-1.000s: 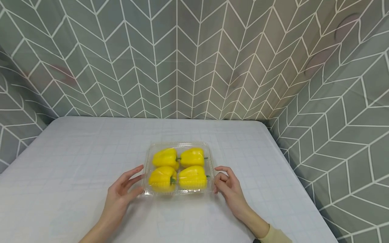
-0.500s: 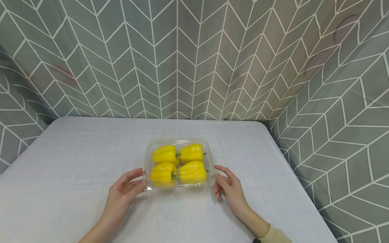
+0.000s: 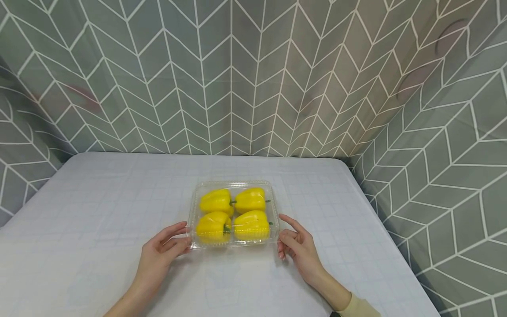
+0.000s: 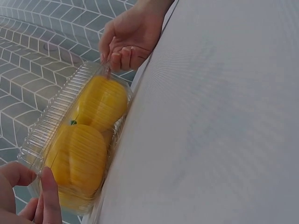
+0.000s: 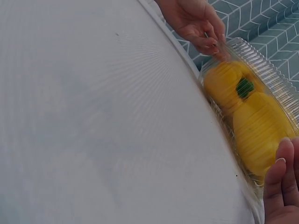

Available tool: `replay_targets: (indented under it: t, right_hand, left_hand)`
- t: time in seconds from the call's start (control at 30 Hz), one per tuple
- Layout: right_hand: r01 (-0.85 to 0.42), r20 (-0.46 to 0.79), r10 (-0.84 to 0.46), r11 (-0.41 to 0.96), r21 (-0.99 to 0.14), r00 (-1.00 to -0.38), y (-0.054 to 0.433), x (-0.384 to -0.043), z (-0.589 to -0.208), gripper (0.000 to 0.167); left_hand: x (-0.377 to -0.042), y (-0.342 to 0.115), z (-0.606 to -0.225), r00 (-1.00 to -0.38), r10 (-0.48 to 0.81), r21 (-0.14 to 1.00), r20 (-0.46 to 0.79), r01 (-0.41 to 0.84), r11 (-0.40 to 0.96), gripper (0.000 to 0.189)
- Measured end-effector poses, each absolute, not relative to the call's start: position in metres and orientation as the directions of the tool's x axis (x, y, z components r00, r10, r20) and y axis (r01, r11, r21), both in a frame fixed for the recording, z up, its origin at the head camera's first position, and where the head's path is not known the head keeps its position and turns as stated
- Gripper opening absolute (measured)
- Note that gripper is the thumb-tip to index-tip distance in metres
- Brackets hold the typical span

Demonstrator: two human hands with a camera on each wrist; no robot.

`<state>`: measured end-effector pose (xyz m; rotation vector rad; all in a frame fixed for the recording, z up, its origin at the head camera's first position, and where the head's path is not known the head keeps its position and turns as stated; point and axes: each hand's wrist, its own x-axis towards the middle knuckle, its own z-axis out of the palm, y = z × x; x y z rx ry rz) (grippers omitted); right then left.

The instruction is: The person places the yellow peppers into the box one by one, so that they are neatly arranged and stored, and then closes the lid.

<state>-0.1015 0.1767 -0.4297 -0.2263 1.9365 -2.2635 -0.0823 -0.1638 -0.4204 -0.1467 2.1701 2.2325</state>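
Note:
A clear plastic clamshell container (image 3: 275, 207), its lid down, holds several yellow bell peppers (image 3: 251, 225) with green stems, in two rows. My left hand (image 3: 160, 248) pinches its near left corner between thumb and fingers. On the opposite side, my right hand (image 3: 299, 244) grips the near right edge with the thumb on top, other fingers curled below. Both side views show the ribbed container wall (image 4: 58, 109) between the two hands. Whether its base touches the table, I cannot tell.
A white cloth covers the table (image 3: 99, 198), whose far edge meets a grey curtain (image 3: 245, 79) with a white chevron pattern. More of this curtain (image 3: 455, 198) hangs along the right side.
Early in the last second the container shifted slightly up in the head view, its near edge rising. My right hand's lower fingers came into sight. Since then things have stayed almost still.

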Motion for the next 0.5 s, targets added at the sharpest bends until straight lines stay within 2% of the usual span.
replay_targets:
  t: [0.5]
  right_hand:
    - [-0.019,0.048,-0.218,-0.134,-0.991,-0.975,0.1772,-0.1011,-0.4322,0.057]
  left_hand:
    - [-0.0816,-0.164,-0.418,-0.998,0.011,0.995,-0.065,-0.066,-0.079,0.052]
